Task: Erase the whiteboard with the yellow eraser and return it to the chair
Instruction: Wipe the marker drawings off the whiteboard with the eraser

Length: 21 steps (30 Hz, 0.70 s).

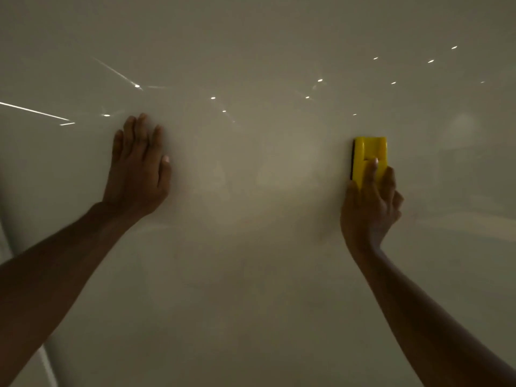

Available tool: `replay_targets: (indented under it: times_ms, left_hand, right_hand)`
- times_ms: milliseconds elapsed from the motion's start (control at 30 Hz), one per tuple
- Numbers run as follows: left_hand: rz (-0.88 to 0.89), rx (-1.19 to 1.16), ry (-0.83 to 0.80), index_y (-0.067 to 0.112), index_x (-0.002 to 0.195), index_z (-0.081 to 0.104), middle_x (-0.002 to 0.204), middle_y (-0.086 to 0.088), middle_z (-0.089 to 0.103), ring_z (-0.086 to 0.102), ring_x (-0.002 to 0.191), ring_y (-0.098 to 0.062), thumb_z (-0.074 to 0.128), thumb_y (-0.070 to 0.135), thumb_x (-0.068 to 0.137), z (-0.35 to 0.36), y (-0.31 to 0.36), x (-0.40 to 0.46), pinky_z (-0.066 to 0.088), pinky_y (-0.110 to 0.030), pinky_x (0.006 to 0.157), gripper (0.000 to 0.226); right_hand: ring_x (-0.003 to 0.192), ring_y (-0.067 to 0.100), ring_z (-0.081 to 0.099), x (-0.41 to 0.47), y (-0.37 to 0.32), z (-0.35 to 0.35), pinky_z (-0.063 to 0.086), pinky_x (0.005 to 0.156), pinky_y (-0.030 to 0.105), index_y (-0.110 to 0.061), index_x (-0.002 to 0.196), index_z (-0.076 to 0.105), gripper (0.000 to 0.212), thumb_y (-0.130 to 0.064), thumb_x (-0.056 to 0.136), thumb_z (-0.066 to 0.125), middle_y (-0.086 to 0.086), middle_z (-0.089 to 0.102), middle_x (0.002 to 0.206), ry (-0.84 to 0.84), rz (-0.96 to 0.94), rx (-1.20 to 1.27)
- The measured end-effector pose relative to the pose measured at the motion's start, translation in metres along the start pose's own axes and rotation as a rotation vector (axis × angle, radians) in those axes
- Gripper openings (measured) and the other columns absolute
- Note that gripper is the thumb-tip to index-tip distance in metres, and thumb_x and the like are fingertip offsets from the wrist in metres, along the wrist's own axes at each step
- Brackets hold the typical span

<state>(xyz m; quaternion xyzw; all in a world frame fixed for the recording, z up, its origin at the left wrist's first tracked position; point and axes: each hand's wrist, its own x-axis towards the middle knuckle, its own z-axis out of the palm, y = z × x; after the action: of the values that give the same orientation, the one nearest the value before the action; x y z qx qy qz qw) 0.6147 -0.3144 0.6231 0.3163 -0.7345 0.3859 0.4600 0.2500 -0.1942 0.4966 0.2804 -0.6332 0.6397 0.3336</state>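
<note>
The whiteboard [251, 261] fills almost the whole head view, a glossy pale surface with faint smears and no clear writing. My right hand [370, 208] grips the lower half of the yellow eraser [368, 150] and presses it upright against the board at the right of centre. A dark felt strip shows along the eraser's left edge. My left hand [138, 169] lies flat on the board at the left, fingers together and pointing up, holding nothing. The chair is out of view.
Small bright reflections of ceiling lights dot the upper board, with a long streak at the far left. The board's rounded left edge [47, 364] curves down the lower left corner.
</note>
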Motion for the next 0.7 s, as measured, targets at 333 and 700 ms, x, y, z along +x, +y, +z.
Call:
replay_targets:
  times_ms: [333, 700]
  left_hand:
    - [-0.001, 0.013, 0.008, -0.002, 0.158, 0.037, 0.168, -0.031, 0.026, 0.020, 0.156, -0.053, 0.033, 0.018, 0.102, 0.003, -0.060, -0.043, 0.013, -0.065, 0.126, 0.059]
    - [-0.013, 0.040, 0.085, 0.005, 0.159, 0.039, 0.168, -0.028, 0.029, 0.022, 0.156, -0.050, 0.037, 0.018, 0.102, 0.016, -0.078, -0.057, 0.011, -0.075, 0.120, 0.058]
  right_hand:
    - [0.123, 0.032, 0.041, -0.168, -0.073, 0.029, 0.039, 0.079, 0.038, -0.038, 0.147, 0.041, 0.057, -0.021, 0.093, 0.051, 0.003, 0.040, 0.155, -0.474, -1.353, -0.047]
    - [0.118, 0.038, 0.047, -0.150, -0.153, 0.047, 0.039, 0.082, 0.047, -0.035, 0.147, 0.041, 0.052, -0.025, 0.097, 0.052, 0.008, 0.036, 0.157, -0.351, -1.011, -0.045]
